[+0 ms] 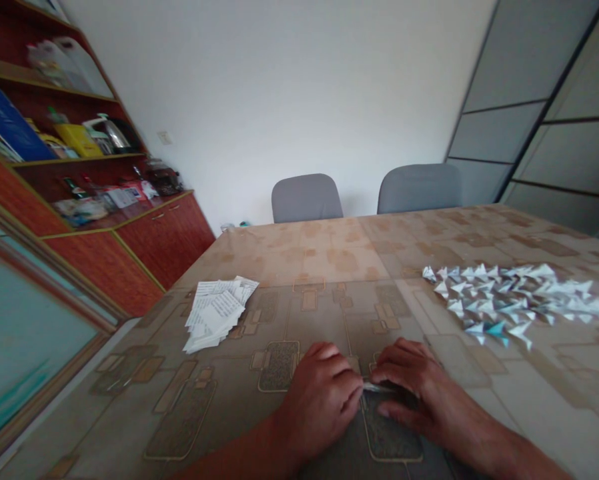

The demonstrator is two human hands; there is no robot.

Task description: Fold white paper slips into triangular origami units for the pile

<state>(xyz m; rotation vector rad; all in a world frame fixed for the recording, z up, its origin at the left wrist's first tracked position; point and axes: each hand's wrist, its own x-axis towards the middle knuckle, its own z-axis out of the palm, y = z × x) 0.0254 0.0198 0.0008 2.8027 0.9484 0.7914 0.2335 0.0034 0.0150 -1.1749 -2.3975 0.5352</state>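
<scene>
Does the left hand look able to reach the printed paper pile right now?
Probably yes: nothing stands between the left hand and the paper pile, though it seems to hold a small paper piece.

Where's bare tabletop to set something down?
Bare tabletop spans between the paper slips and folded paper pieces, back toward the gray chairs; more lies between the slips and left hand, and right of the right hand, nearer than the folded pieces. Crowded: among those pieces, and between the hands, around a small paper.

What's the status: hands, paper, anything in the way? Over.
Left hand and right hand at thin paper piece, partly hidden. Paper slips off left, folded pieces off right, both apart from hands.
</scene>
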